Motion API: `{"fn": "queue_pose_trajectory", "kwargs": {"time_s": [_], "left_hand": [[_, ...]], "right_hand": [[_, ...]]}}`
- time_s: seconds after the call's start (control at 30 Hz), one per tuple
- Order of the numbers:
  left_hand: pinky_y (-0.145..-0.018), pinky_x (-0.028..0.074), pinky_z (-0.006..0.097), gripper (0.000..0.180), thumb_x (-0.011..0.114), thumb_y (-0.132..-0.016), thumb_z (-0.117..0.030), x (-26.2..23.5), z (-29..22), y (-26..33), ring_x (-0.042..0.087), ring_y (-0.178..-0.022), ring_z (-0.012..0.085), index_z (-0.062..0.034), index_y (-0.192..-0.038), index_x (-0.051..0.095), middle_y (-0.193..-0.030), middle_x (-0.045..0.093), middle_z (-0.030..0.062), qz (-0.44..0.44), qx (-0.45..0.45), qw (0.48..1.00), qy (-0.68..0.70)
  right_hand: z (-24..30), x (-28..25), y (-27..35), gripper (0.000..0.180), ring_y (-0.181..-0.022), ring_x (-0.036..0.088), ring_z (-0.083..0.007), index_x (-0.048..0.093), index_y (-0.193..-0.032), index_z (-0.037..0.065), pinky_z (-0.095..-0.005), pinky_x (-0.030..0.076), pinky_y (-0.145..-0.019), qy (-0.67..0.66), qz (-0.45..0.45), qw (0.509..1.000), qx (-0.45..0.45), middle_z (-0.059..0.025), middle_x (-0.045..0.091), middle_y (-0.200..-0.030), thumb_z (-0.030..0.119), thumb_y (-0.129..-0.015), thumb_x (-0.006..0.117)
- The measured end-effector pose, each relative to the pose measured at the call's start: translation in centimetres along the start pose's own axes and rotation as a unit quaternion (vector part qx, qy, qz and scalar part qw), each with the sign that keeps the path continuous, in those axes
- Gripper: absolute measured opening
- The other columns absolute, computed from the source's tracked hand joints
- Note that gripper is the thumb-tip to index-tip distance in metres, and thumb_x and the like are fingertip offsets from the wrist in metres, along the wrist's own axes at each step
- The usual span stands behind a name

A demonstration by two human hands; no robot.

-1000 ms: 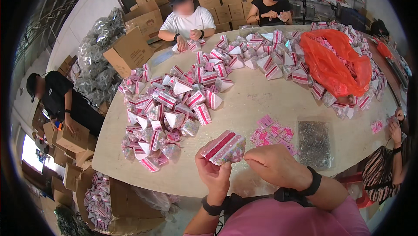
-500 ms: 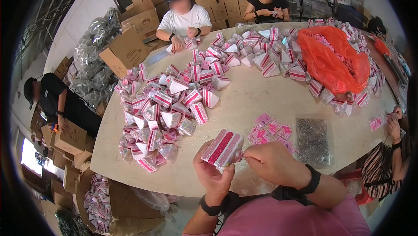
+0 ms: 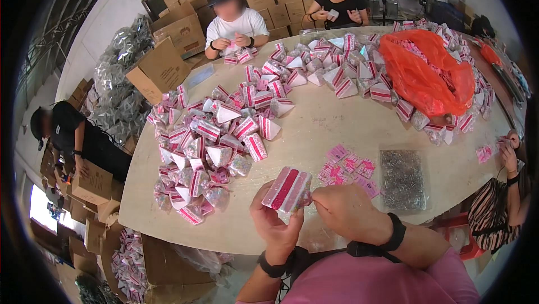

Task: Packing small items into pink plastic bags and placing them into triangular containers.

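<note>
left hand (image 3: pixel 276 226) grips pink-striped packet (image 3: pixel 287 189) from below | right hand (image 3: pixel 347 211) pinches its right end | above table (image 3: pixel 314 130) edge

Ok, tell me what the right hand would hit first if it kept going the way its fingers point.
The right hand points left at the pink-and-white packet it already pinches; beyond that, probably the left hand.

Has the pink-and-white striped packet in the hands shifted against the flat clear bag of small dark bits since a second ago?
No. The pink-and-white striped packet sits as before, left of the flat clear bag, held by the left hand and right hand.
</note>
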State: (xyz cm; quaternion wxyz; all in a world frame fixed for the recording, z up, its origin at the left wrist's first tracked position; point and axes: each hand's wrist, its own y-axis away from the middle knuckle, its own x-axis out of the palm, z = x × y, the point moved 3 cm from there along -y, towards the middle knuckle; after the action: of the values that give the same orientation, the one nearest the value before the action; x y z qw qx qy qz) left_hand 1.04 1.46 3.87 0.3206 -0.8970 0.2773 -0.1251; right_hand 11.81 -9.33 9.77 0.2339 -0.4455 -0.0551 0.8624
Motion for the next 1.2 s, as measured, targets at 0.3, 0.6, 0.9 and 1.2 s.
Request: {"fn": "queue_pose_trajectory", "kwargs": {"time_s": [0.3,0.6,0.9,1.2], "left_hand": [[-0.092,0.043,0.037,0.064,0.076,-0.066,-0.007,-0.1,0.3,0.0,0.053,-0.108,0.0272,0.0019,-0.12,0.043,-0.119,0.05,0.0177,0.01,0.009,0.994,-0.104],[-0.081,0.051,0.032,0.049,0.071,-0.075,-0.007,-1.1,4.5,1.0,0.059,-0.096,0.0184,0.0022,-0.116,0.044,-0.107,0.055,0.013,0.034,-0.216,0.971,-0.093],[-0.08,0.048,0.038,0.044,0.058,-0.089,-0.027,-15.6,7.5,-15.2,0.053,-0.104,0.0212,0.0018,-0.12,0.048,-0.115,0.052,0.0158,-0.109,-0.31,0.944,-0.012],[-0.082,0.046,0.037,0.051,0.069,-0.079,-0.022,-11.2,12.6,-7.7,0.058,-0.094,0.027,0.0038,-0.12,0.051,-0.102,0.06,0.0184,0.014,-0.13,0.945,-0.299]], "right_hand": [[-1.5,1.2,-0.1,0.016,-0.058,0.063,-0.0206,0.046,-0.095,0.0,-0.0325,0.048,-0.051,-0.162,0.014,0.982,0.097,-0.0121,0.061,-0.07,0.003,-0.083,0.056],[-4.3,3.3,-0.8,0.028,-0.071,0.062,-0.0161,0.048,-0.105,-0.001,-0.0282,0.048,-0.063,-0.271,0.053,0.951,0.139,-0.01,0.061,-0.078,0.008,-0.082,0.062],[-9.1,1.9,3.3,0.014,-0.072,0.059,-0.0141,0.06,-0.089,-0.002,-0.0265,0.048,-0.06,-0.245,0.009,0.959,0.144,-0.0068,0.06,-0.078,0.007,-0.078,0.06],[-23.2,-4.1,11.6,0.008,-0.066,0.052,-0.0214,0.052,-0.079,-0.002,-0.0327,0.042,-0.06,0.005,-0.059,0.967,0.249,-0.0114,0.05,-0.072,0.002,-0.072,0.052]]}}
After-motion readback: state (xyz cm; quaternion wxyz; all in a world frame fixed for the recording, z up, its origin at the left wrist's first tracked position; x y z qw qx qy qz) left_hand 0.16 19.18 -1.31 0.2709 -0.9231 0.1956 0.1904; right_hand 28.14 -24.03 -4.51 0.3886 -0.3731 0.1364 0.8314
